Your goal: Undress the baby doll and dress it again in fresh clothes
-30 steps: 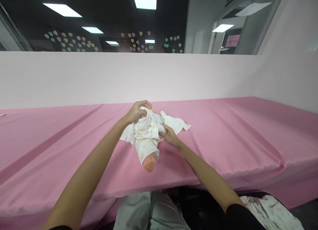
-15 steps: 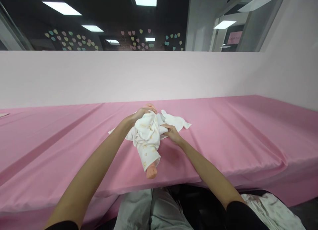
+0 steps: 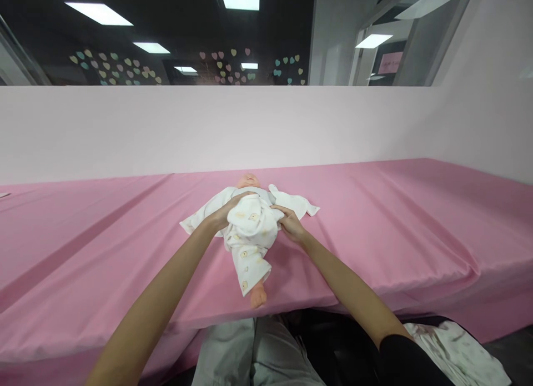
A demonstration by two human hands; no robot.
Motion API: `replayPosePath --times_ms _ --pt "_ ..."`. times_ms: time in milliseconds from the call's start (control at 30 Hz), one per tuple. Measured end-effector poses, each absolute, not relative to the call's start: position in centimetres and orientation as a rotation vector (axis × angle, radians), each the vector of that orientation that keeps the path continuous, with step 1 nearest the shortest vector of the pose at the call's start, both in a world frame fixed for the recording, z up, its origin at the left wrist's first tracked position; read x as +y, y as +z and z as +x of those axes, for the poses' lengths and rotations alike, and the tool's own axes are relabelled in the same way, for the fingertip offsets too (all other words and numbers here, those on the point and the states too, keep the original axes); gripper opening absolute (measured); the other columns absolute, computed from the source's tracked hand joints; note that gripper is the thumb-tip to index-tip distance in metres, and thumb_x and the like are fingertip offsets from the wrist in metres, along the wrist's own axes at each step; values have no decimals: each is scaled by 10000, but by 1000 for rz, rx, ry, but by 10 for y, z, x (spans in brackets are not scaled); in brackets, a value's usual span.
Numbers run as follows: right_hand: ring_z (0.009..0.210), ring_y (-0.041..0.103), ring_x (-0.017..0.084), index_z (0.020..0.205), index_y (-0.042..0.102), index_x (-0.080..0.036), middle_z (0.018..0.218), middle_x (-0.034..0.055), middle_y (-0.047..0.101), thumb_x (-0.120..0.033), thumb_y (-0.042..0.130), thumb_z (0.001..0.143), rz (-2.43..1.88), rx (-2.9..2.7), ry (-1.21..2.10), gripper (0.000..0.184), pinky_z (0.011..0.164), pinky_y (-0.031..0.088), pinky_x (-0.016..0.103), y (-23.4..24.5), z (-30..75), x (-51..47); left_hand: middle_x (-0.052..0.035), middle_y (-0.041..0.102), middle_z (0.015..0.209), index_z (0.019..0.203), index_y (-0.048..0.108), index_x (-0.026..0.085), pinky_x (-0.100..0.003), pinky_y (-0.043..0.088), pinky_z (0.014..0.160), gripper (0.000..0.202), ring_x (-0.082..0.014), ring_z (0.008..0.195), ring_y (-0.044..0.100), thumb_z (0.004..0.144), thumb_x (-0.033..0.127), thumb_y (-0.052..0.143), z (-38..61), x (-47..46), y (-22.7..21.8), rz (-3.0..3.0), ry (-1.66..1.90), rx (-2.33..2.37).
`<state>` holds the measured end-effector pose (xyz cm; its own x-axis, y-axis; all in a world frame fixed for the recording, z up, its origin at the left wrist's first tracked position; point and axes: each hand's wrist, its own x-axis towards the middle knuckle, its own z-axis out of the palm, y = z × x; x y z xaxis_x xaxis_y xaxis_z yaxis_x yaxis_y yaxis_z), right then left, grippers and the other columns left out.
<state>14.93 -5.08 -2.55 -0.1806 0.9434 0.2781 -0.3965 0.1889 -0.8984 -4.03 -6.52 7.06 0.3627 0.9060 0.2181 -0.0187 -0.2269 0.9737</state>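
Observation:
A baby doll (image 3: 249, 180) lies on its back on the pink cover, head away from me and one bare foot (image 3: 258, 295) towards me. It wears a white baby top (image 3: 208, 207) with the sleeves spread to both sides. White printed baby trousers (image 3: 250, 222) are bunched about its middle, one leg reaching down near the foot. At the upper left of the trousers, my left hand (image 3: 233, 207) is closed on their edge, its fingertips partly hidden by cloth. On the other side, my right hand (image 3: 290, 222) pinches the trousers' right edge.
The pink cover (image 3: 395, 219) spreads over the whole padded table, with folds and a front edge close to my lap. A white wall (image 3: 250, 130) with a window above stands behind. Whitish cloth (image 3: 462, 350) lies at the lower right, below table height.
My left hand has moved down from near the doll's head to its waist, drawing the trousers' upper edge towards me. The doll's face and left-side sleeve now show more.

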Motion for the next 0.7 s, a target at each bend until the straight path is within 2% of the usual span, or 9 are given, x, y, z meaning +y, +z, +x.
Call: replayPosePath --times_ms 67,133,200,267,367,467,700 --pt "960 574 205 896 702 -214 1060 30 653 -131 588 530 -623 -1159 1366 393 755 476 291 -24 149 -52 -29 619 815 731 573 178 -289 466 743 209 -189 826 576 561 227 684 -38 -70 71 1720 1273 849" --pt "946 579 206 891 697 -209 1061 34 650 -142 594 532 -623 -1155 1379 380 745 478 293 -23 149 -53 -9 587 763 650 534 180 -269 449 751 163 -158 786 553 576 197 679 -38 -77 71 1886 1431 828" --pt "932 583 202 884 694 -206 1039 32 650 -147 601 534 -636 -1149 1379 367 741 477 294 -22 149 -54 -20 586 734 624 554 178 -278 446 761 98 -158 765 554 639 195 649 -39 -87 74 2069 1383 781" --pt "884 590 192 895 689 -203 1001 30 655 -146 610 531 -648 -1132 1384 377 716 476 288 -22 149 -53 -48 624 811 712 631 181 -296 448 793 41 -179 817 576 712 200 594 -40 -100 80 2228 1207 762" --pt "772 581 165 906 680 -194 950 28 666 -144 625 523 -646 -1104 1397 390 654 468 269 -24 149 -51 -59 639 986 857 681 211 -315 434 858 172 -211 930 580 748 206 548 -40 -120 90 2441 996 821" --pt "706 561 144 919 668 -190 916 21 667 -160 631 535 -632 -1094 1404 388 626 456 262 -25 149 -50 -50 628 1045 910 683 237 -339 403 911 211 -234 993 559 744 232 553 -38 -131 93 2680 863 921" --pt "730 570 139 893 657 -194 870 1 657 -136 655 537 -591 -1020 1400 361 669 458 261 -26 150 -50 -106 597 1160 1069 604 191 -384 372 949 321 -269 1078 538 768 275 532 -34 -119 69 2973 922 1047"
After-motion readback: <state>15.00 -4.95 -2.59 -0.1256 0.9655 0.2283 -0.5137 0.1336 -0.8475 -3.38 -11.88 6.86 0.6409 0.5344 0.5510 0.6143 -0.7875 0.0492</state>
